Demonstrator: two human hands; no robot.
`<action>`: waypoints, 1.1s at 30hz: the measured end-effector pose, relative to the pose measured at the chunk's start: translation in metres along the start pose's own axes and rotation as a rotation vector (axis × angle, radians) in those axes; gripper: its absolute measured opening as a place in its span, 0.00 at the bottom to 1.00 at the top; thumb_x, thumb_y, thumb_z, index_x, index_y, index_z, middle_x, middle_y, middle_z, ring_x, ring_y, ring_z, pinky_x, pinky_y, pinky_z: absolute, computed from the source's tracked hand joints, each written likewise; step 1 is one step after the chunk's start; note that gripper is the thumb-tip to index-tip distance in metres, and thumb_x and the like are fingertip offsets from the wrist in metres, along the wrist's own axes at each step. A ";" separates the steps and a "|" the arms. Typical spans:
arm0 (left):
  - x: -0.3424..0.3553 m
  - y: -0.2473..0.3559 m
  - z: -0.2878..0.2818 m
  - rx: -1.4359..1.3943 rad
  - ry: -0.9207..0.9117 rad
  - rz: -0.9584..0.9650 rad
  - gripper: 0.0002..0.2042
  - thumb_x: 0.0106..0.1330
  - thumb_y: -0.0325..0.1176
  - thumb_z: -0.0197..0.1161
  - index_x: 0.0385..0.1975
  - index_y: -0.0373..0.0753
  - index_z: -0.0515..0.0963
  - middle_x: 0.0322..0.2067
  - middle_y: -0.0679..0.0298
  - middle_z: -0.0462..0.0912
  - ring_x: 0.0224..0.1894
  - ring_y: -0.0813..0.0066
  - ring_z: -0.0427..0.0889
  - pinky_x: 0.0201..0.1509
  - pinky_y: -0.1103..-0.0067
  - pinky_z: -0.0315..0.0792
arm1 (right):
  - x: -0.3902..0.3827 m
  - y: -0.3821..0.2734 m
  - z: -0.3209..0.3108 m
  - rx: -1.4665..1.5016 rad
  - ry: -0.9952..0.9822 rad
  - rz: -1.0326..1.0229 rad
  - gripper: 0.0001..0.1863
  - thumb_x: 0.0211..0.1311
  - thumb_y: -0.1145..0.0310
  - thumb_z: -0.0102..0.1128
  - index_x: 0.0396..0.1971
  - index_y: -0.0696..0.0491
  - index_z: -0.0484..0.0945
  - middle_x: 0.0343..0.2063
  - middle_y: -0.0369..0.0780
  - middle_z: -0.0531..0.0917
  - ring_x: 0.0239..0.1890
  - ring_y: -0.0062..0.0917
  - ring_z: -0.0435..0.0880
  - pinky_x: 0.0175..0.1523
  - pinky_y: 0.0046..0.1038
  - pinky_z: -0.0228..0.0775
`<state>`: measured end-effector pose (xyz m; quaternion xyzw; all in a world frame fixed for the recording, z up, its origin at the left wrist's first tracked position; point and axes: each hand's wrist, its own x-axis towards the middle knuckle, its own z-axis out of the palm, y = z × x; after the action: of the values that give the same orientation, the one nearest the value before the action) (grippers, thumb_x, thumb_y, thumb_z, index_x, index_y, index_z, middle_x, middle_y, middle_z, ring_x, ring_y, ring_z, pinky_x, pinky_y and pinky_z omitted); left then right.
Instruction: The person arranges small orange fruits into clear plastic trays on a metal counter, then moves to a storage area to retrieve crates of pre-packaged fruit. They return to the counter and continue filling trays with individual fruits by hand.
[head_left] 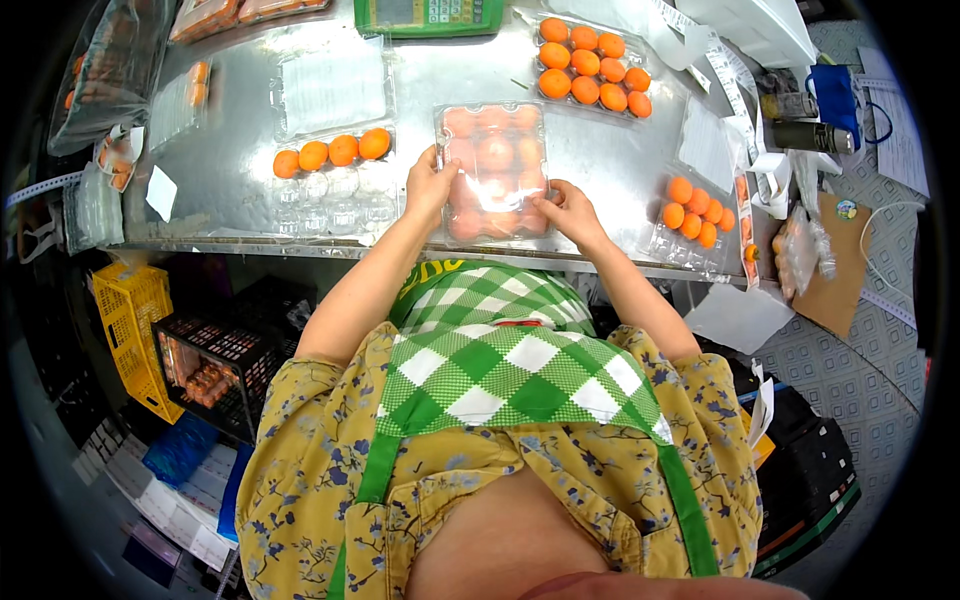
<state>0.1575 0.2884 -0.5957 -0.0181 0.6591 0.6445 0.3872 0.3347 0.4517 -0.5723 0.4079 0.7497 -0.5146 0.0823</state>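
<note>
1. Front-middle of the surface [225, 190], head view: clear box [495, 165] of orange fruit; can't tell if lifted.
2. Left grip [432, 188]: clamped on box's left side, thumb on top.
3. Right grip [572, 215]: clamped on box's lower right edge.
4. Left of box: part-filled tray [335, 208], four oranges [343, 151] in a row.
</note>
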 end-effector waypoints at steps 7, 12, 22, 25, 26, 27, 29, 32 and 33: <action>0.024 0.005 0.008 0.428 0.027 0.040 0.25 0.61 0.26 0.58 0.59 0.30 0.64 0.48 0.54 0.77 0.43 0.69 0.78 0.47 0.77 0.73 | -0.033 -0.023 0.020 0.546 -0.083 0.337 0.36 0.53 0.62 0.66 0.56 0.65 0.60 0.34 0.43 0.78 0.30 0.25 0.80 0.30 0.23 0.73; 0.054 0.022 0.026 0.977 -0.129 0.540 0.22 0.53 0.32 0.62 0.50 0.35 0.73 0.56 0.53 0.69 0.54 0.53 0.72 0.54 0.64 0.68 | -0.041 -0.024 0.051 0.852 -0.438 0.361 0.33 0.57 0.64 0.62 0.59 0.60 0.60 0.47 0.41 0.77 0.44 0.28 0.80 0.44 0.28 0.74; -0.077 -0.014 0.003 0.151 -0.403 -0.104 0.09 0.65 0.34 0.55 0.33 0.34 0.75 0.25 0.63 0.80 0.26 0.75 0.79 0.28 0.82 0.70 | -0.002 -0.053 0.024 -0.970 0.219 -0.998 0.31 0.47 0.67 0.59 0.56 0.52 0.66 0.51 0.46 0.70 0.54 0.40 0.67 0.54 0.44 0.59; -0.081 -0.023 -0.003 -0.166 -0.414 -0.642 0.06 0.65 0.28 0.53 0.37 0.34 0.72 0.35 0.53 0.80 0.38 0.67 0.82 0.41 0.77 0.76 | 0.014 -0.050 0.027 -1.084 0.214 -1.055 0.32 0.47 0.67 0.58 0.57 0.52 0.65 0.53 0.48 0.68 0.55 0.41 0.67 0.55 0.42 0.59; -0.078 -0.026 -0.002 -0.275 -0.369 -0.658 0.07 0.65 0.27 0.52 0.40 0.34 0.70 0.38 0.52 0.79 0.42 0.64 0.80 0.45 0.75 0.75 | 0.016 -0.051 0.028 -1.094 0.189 -1.050 0.34 0.45 0.67 0.59 0.58 0.52 0.65 0.54 0.49 0.68 0.55 0.42 0.67 0.57 0.41 0.60; -0.075 -0.034 0.000 -0.383 -0.324 -0.673 0.08 0.65 0.26 0.52 0.42 0.34 0.69 0.41 0.50 0.78 0.45 0.61 0.79 0.49 0.73 0.74 | 0.018 -0.052 0.029 -1.104 0.174 -1.051 0.34 0.45 0.67 0.59 0.58 0.53 0.65 0.54 0.50 0.67 0.54 0.41 0.67 0.55 0.40 0.62; -0.073 -0.050 0.005 -0.561 -0.266 -0.679 0.12 0.65 0.23 0.51 0.48 0.34 0.64 0.50 0.47 0.72 0.54 0.53 0.74 0.58 0.66 0.70 | 0.019 -0.056 0.029 -1.131 0.135 -1.061 0.34 0.45 0.66 0.60 0.58 0.53 0.65 0.55 0.51 0.67 0.53 0.40 0.69 0.51 0.38 0.66; -0.067 -0.060 0.014 -0.706 -0.095 -0.500 0.08 0.65 0.23 0.51 0.43 0.34 0.65 0.48 0.48 0.73 0.52 0.56 0.75 0.56 0.67 0.71 | 0.018 -0.065 0.033 -1.127 0.091 -1.016 0.34 0.46 0.65 0.59 0.57 0.54 0.65 0.53 0.55 0.68 0.47 0.41 0.73 0.43 0.36 0.71; -0.065 -0.060 0.015 -0.686 -0.058 -0.444 0.05 0.66 0.23 0.51 0.39 0.34 0.65 0.46 0.52 0.75 0.50 0.59 0.77 0.54 0.67 0.73 | 0.018 -0.065 0.036 -1.107 0.117 -1.036 0.34 0.46 0.65 0.59 0.57 0.55 0.65 0.52 0.56 0.69 0.45 0.41 0.73 0.41 0.35 0.71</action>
<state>0.2421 0.2607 -0.6091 -0.2696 0.3749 0.7279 0.5069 0.2670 0.4221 -0.5533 -0.0703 0.9973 -0.0136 -0.0170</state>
